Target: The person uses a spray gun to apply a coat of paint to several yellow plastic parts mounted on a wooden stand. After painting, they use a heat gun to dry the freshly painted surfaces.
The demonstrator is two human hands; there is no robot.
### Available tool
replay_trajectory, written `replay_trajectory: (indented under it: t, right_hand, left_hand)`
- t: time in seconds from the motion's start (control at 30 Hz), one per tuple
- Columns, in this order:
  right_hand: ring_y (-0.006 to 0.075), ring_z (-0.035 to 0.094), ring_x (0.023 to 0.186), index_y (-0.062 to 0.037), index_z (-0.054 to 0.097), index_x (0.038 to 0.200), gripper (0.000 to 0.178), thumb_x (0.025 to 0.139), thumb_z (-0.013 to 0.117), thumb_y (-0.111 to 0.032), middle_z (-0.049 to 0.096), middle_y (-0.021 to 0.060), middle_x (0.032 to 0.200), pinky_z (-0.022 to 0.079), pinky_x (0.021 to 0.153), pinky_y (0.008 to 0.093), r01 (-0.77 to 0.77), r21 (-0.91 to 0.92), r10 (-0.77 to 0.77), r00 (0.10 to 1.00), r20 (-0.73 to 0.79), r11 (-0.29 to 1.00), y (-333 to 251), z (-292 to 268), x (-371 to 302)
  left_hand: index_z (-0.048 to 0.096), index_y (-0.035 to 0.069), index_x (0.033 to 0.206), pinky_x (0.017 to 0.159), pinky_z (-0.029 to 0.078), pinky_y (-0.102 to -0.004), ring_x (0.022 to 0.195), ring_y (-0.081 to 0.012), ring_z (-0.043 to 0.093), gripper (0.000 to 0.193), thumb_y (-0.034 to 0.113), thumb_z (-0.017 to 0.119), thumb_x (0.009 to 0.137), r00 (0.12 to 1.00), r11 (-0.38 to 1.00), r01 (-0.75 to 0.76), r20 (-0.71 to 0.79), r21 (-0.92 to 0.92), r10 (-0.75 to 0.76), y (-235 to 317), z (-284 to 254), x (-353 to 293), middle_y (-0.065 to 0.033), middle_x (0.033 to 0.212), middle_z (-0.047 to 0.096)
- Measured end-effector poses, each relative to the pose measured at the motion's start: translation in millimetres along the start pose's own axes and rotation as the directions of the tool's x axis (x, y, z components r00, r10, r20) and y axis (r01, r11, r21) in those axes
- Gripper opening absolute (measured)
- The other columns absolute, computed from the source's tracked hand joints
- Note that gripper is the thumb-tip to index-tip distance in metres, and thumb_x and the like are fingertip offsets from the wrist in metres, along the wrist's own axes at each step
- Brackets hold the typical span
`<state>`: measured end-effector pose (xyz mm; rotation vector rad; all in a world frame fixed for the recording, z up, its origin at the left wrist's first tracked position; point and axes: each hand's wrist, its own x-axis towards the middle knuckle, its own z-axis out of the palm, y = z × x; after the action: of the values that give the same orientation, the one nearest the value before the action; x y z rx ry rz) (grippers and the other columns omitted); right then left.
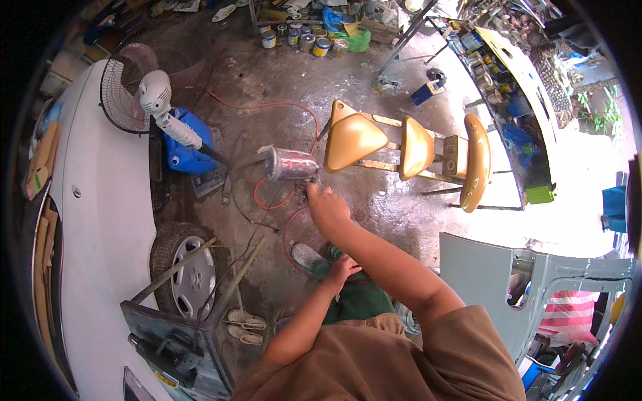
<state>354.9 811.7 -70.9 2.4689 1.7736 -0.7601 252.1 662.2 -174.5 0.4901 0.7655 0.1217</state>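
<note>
My right hand [329, 210] is closed around a paint spray gun whose silvery cup [289, 164], smeared with dull red, lies nearly sideways above the floor. Just beyond it, to the right, a glossy gold triangular panel [356, 142] rests on a stand. Farther right on the same stand are a smaller gold panel [416, 150], a boxy gold piece [455, 156] and a long curved gold panel [477, 164]. The spray gun is apart from them. Low by my green trousers [358, 301], my left hand [342, 271] has its fingers stretched out, holding nothing visible.
A red hose [294, 104] loops across the floor. On the left are a white car [107, 180], a fan [155, 93] and a blue jug [194, 144]. Paint cans [321, 47] stand at the back. A grey vehicle panel [475, 281] is at right; a cluttered table [538, 100] stands beyond.
</note>
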Motion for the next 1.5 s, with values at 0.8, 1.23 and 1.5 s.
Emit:
replay_trajectory:
  t: [0.8, 1.23, 1.5]
  right_hand:
    - [0.0215, 0.066, 0.059, -0.0028, 0.052, 0.13, 0.05, 0.095, 0.062, -0.037, 0.062, 0.0096, 0.073, 0.057, 0.047, 0.0363, 0.088, 0.036, -0.095, 0.86, 0.501, 0.995, -13.0, -86.7, 114.4]
    - [0.0159, 0.059, 0.061, -0.0117, 0.059, 0.118, 0.045, 0.088, 0.07, -0.043, 0.058, 0.0021, 0.071, 0.052, 0.046, 0.0327, 0.095, 0.007, -0.084, 0.839, 0.538, 0.995, 46.5, -122.1, 237.1]
    - [0.0184, 0.051, 0.042, -0.008, 0.057, 0.119, 0.038, 0.093, 0.067, -0.035, 0.056, 0.0069, 0.067, 0.041, 0.033, 0.0347, 0.077, 0.103, -0.097, 0.973, 0.208, 0.992, 88.7, -181.0, 310.7]
  left_hand:
    - [0.07, 0.01, 0.095, 0.085, 0.051, -0.0478, 0.096, -0.0326, 0.066, 0.019, 0.025, 0.073, 0.085, 0.928, 0.558, -0.013, -0.197, 0.83, 0.316, -118.6, -96.5, -5.5, -0.0127, 0.094, 0.07]
    - [0.069, 0.009, 0.1, 0.088, 0.05, -0.0452, 0.101, -0.0334, 0.062, 0.022, 0.026, 0.073, 0.087, 0.764, 0.53, -0.106, -0.272, 0.842, 0.585, -16.1, -24.8, -44.4, -0.0116, 0.098, 0.068]
    - [0.069, 0.008, 0.1, 0.088, 0.05, -0.0434, 0.098, -0.034, 0.063, 0.02, 0.025, 0.07, 0.09, 0.76, 0.581, -0.161, -0.275, 0.798, 0.589, 13.3, 12.2, -38.2, -0.0115, 0.096, 0.068]
